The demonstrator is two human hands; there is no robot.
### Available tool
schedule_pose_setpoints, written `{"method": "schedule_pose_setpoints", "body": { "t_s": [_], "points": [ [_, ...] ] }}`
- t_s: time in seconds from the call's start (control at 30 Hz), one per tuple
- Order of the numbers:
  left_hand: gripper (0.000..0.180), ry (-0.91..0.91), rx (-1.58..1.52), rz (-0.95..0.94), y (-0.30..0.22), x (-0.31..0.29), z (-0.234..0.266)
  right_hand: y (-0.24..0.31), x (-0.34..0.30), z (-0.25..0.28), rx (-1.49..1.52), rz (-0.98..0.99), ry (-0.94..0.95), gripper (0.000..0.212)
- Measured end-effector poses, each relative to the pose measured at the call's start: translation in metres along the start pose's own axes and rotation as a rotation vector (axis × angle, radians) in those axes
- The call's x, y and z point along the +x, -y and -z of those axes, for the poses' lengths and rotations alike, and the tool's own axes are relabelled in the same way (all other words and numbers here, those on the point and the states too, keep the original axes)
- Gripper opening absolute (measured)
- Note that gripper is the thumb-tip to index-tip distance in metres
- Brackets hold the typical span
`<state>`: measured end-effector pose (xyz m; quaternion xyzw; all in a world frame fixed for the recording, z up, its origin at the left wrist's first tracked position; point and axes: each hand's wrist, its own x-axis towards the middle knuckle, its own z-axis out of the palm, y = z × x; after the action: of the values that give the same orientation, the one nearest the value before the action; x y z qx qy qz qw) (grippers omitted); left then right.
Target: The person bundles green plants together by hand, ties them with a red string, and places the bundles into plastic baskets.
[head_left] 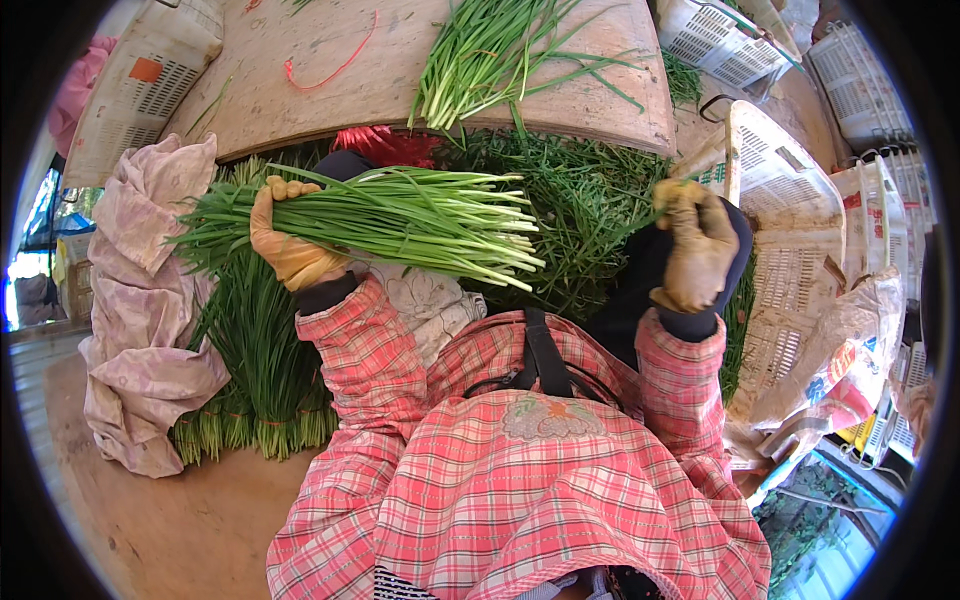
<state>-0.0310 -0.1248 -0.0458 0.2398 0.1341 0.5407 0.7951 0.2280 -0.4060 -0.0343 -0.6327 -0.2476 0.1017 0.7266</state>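
A thick bunch of garlic chives [430,215] lies across my lap, its pale stem ends toward the right. My left hand [290,235], in a tan glove, is wrapped round its leafy left part. To the right, apart from the bunch, my gloved right hand [692,245] is raised over my knee with curled fingers. A thin green leaf [657,215] shows at its fingertips. Below and between the hands, loose green trimmings [560,210] are heaped. More chives [470,75] lie loose on the wooden board [340,100] in front.
Tied chive bundles [265,370] stand at the left beside a crumpled pale cloth [150,300]. White plastic crates [790,190] line the right side, and another crate [160,70] is at the far left. Red ties [385,147] hang under the board's edge; one pink tie [335,80] lies on it.
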Motion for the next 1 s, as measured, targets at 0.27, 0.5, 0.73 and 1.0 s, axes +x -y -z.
{"method": "schedule_pose_setpoints", "body": {
  "t_s": [0.27, 0.5, 0.73, 1.0],
  "points": [
    [0.012, 0.056, -0.042, -0.053, -0.010, 0.005, 0.017, 0.003, -0.016, -0.038, -0.470, 0.477, 0.459, 0.018],
    [0.008, 0.081, -0.097, -0.059, -0.020, 0.001, 0.011, -0.009, -0.053, -0.089, -0.397, 0.238, 0.670, 0.024],
    [0.008, 0.083, -0.016, -0.119, -0.019, 0.004, 0.034, -0.005, -0.077, -0.087, -0.295, -0.040, 0.724, 0.017],
    [0.006, 0.140, -0.189, -0.085, -0.010, 0.003, 0.022, -0.006, -0.088, -0.104, 0.129, -0.783, 0.765, 0.029]
  ]
}}
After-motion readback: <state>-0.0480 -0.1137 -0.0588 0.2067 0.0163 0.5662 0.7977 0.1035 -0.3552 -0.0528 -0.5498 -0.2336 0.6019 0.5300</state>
